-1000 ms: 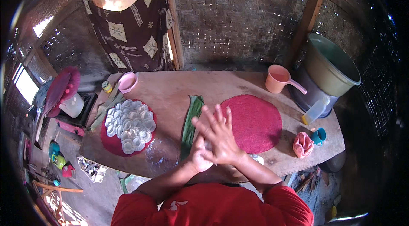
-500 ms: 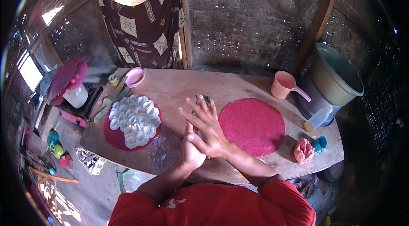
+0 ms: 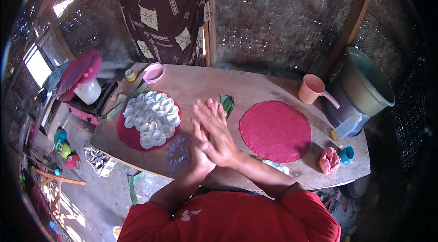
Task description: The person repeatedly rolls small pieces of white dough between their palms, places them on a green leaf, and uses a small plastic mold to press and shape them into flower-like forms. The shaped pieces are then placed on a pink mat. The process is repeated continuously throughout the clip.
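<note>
Above the table's near middle, my two palms are pressed together. My right hand (image 3: 219, 139) lies across the top with its fingers stretched out. Beneath it, my left hand (image 3: 201, 159) shows its thumb side and wrist, and its fingers are straight too. Anything between the palms is hidden. On my left, a round red mat (image 3: 127, 137) carries many small pale cup-shaped pieces (image 3: 150, 119). A bare round red mat (image 3: 276, 130) lies to the right of my hands. Just beyond my fingertips is a folded green leaf (image 3: 226, 104). A crumpled clear plastic sheet (image 3: 179, 151) rests beside my left hand.
At right stand a pink dipper (image 3: 314, 89), a large green tub (image 3: 365, 80), a bottle with a yellow cap (image 3: 349, 127), a blue cup (image 3: 346, 154) and a pink crumpled bundle (image 3: 329, 161). A pink bowl (image 3: 154, 74) and small yellow-green tin (image 3: 130, 75) sit far left.
My hands stay pressed together, with the right one turned slightly more upright. The view has shifted, so the table things appear farther right, and pale pieces show beside my right forearm.
</note>
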Motion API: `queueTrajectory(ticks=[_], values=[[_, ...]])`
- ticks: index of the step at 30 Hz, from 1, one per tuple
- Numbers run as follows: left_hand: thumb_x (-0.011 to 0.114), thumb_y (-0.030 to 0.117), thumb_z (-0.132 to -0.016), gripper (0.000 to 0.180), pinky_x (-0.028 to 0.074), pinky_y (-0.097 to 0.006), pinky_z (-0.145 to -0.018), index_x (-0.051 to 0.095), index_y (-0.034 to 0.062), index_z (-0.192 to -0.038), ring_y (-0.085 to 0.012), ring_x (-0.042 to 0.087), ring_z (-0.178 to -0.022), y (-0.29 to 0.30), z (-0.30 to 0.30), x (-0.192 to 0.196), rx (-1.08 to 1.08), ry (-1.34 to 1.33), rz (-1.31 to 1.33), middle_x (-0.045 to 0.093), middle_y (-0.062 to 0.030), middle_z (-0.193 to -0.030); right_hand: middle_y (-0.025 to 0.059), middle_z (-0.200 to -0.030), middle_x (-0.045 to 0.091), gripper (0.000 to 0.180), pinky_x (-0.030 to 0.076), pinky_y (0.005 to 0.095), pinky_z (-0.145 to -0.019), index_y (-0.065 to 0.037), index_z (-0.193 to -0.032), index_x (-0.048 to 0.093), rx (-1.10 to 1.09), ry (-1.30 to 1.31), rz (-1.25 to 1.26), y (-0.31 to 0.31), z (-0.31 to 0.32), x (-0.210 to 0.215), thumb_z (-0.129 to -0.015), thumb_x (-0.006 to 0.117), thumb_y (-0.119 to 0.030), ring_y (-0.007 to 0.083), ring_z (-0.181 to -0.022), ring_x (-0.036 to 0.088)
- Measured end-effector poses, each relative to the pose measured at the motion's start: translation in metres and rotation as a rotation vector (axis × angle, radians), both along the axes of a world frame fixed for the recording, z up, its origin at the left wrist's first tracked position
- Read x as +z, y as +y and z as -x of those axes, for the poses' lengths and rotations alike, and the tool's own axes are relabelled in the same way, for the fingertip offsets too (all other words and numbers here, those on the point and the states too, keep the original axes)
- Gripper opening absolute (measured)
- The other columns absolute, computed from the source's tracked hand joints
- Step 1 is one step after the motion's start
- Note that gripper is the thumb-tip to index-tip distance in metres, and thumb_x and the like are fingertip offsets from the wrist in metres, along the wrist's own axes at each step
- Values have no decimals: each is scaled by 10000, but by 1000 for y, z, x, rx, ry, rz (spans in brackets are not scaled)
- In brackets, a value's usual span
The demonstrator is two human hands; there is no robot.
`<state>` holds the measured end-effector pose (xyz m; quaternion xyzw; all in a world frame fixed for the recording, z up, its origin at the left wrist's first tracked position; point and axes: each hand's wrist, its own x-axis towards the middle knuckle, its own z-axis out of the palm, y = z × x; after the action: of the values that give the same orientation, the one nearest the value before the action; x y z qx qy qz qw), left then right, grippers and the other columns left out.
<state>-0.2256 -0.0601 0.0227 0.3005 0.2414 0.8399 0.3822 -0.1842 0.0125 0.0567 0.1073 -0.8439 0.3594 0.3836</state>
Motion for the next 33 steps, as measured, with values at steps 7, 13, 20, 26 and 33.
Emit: queueTrajectory(ticks=[7, 13, 20, 26, 33], values=[[324, 380, -998, 589, 339, -359, -983, 115, 154, -1500, -182, 320, -1291, -9, -8, -23, -26, -6, 81, 181, -36, -1531, 264, -1516, 184, 908, -8, 621, -1087, -56, -1457, 306, 43, 0, -121, -18, -15, -19, -857, 262, -736, 476, -1409, 91], [331, 326, -1009, 559, 376, -335, -949, 139, 127, -1495, -167, 377, -1249, -17, -4, -76, -5, 72, 198, 221, -40, -1516, 327, -1510, 85, 982, -55, 599, -1089, 17, -1479, 148, 233, 25, 103, -39, -21, -32, -860, 152, -746, 472, -1416, 27], [292, 188, -992, 331, 414, -296, -918, 532, 33, -1161, -159, 555, -1012, -29, 31, -138, -436, -743, -324, 572, -76, -1119, 256, -1527, 139, 995, 57, 442, -1150, 70, -1458, 156, 216, 121, 482, -69, 23, -48, -872, 131, -734, 354, -1429, 120], [399, 206, -982, 267, 483, -375, -859, 538, 46, -1145, -193, 568, -1028, -77, 99, -165, -211, -254, 456, 574, -108, -1131, 188, -1447, 340, 787, 220, 449, -1118, -4, -1416, 312, 613, -191, 1468, -42, 57, -83, -939, 262, -629, 333, -1357, 314], [398, 391, -996, 443, 454, -368, -869, 545, 15, -1179, -242, 581, -973, -148, 155, -150, 611, 1093, 976, 605, -138, -1107, 126, -1099, 523, 492, 372, 492, -916, -53, -1007, 601, -618, -908, -225, -28, 48, -151, -725, 737, -433, 324, -1074, 479]])
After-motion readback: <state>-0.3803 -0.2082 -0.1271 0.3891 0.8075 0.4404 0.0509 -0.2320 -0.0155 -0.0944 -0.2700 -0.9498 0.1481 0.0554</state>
